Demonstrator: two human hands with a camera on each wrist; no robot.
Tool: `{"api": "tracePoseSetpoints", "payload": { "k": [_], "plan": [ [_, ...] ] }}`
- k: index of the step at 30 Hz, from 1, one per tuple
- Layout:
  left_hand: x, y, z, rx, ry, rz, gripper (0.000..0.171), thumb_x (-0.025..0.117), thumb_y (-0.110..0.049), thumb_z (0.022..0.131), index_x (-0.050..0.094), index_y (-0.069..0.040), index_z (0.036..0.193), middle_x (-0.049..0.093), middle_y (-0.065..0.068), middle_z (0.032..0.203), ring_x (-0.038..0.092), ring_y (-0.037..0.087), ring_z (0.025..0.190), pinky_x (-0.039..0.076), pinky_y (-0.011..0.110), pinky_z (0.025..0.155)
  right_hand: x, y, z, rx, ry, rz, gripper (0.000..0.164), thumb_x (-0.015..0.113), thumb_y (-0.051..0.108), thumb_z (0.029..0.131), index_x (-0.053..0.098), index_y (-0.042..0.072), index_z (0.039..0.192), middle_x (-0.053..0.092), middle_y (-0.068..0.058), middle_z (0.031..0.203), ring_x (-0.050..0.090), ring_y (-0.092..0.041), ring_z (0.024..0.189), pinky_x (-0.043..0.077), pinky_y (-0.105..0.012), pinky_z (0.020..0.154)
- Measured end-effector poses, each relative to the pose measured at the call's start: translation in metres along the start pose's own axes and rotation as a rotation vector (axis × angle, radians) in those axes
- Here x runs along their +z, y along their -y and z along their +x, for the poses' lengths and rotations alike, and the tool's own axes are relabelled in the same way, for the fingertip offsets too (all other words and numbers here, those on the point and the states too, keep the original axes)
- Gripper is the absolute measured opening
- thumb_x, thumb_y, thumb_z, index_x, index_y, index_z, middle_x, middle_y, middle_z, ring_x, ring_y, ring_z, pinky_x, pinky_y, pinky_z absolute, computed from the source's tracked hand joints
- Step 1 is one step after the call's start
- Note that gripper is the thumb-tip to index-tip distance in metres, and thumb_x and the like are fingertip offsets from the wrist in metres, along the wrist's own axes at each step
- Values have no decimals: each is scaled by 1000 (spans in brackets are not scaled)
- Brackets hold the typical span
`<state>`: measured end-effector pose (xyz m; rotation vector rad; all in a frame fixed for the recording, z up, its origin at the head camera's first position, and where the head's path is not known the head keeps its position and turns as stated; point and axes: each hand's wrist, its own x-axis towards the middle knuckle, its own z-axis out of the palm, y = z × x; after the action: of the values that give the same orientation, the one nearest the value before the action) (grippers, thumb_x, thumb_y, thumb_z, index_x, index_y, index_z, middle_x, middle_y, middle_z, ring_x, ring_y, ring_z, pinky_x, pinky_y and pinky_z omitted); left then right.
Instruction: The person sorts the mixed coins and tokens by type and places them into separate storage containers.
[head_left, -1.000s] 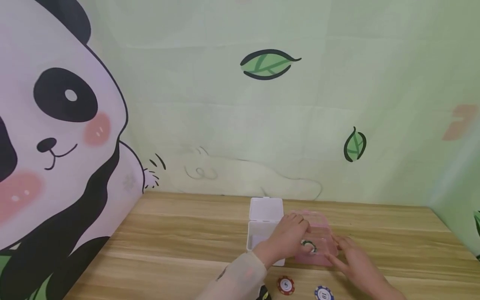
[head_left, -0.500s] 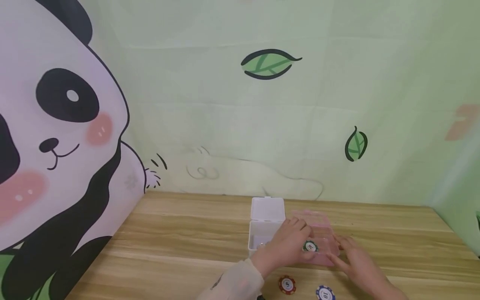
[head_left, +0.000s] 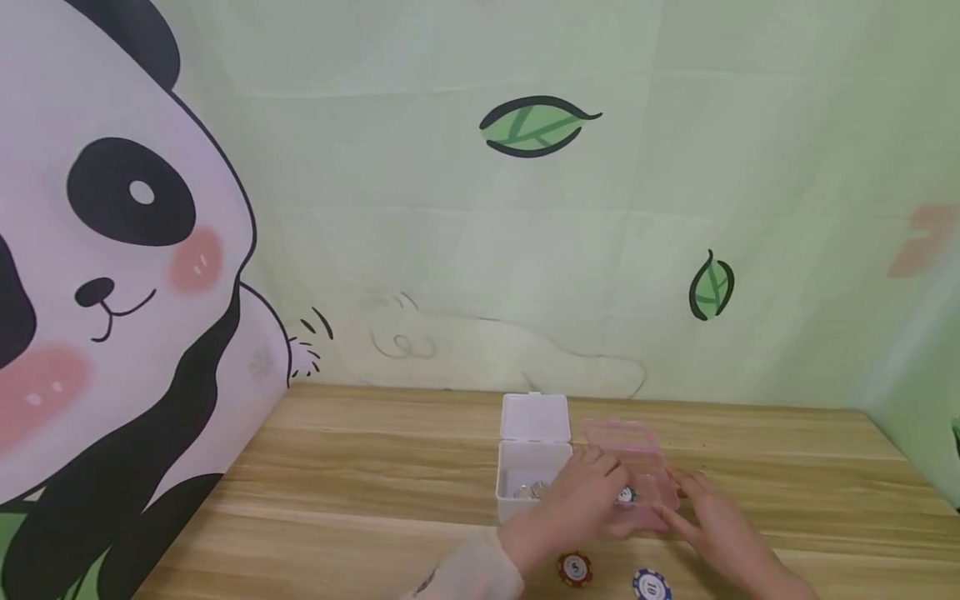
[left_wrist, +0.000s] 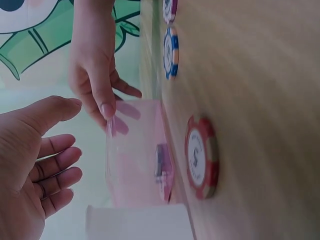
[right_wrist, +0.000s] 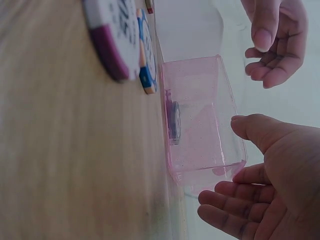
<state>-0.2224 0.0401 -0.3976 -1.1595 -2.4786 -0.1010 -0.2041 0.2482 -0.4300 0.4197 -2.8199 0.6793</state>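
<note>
My left hand [head_left: 581, 496] hovers over the left side of an open pink see-through box [head_left: 637, 517]. Its fingers are loosely curled and hold nothing, as the left wrist view shows. A green-and-white poker chip [head_left: 626, 495] lies in the pink box, partly hidden by that hand; through the wall it appears as a dark chip [right_wrist: 175, 122]. My right hand [head_left: 720, 529] holds the box's right end between thumb and forefinger, its other fingers spread loosely. On the table nearby lie a red poker chip [head_left: 575, 569] and a blue one [head_left: 651, 586].
An open white box [head_left: 498, 508] stands left of the pink one, with small shiny round pieces [head_left: 531, 490] inside. A purple-edged poker chip [right_wrist: 112, 40] lies close to the right wrist camera. The panda-printed backdrop [head_left: 420, 208] rises behind the wooden table [head_left: 360, 467].
The green-and-white chip has dropped from upright near my left fingers to lower in the pink box. My left hand has shifted slightly, uncovering more of the white box. The right hand stays put.
</note>
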Motion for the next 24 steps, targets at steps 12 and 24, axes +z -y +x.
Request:
{"api": "tracePoseSetpoints", "payload": {
  "k": [12, 24],
  "plan": [
    [-2, -16, -9, 49, 58, 2, 42, 69, -53, 81, 63, -21, 107, 62, -10, 107, 55, 6, 105, 43, 20, 93, -1, 0, -3, -26, -44, -9, 54, 70, 26, 87, 55, -11, 124, 63, -23, 116, 64, -36, 100, 52, -53, 87],
    [9, -30, -17, 90, 199, -95, 42, 65, -54, 84, 59, -28, 116, 56, -17, 115, 50, -1, 108, 40, 17, 93, 0, -2, -1, -3, 5, -6, 58, 66, 33, 90, 53, -9, 127, 61, -24, 120, 64, -36, 101, 51, -55, 87]
  ]
}}
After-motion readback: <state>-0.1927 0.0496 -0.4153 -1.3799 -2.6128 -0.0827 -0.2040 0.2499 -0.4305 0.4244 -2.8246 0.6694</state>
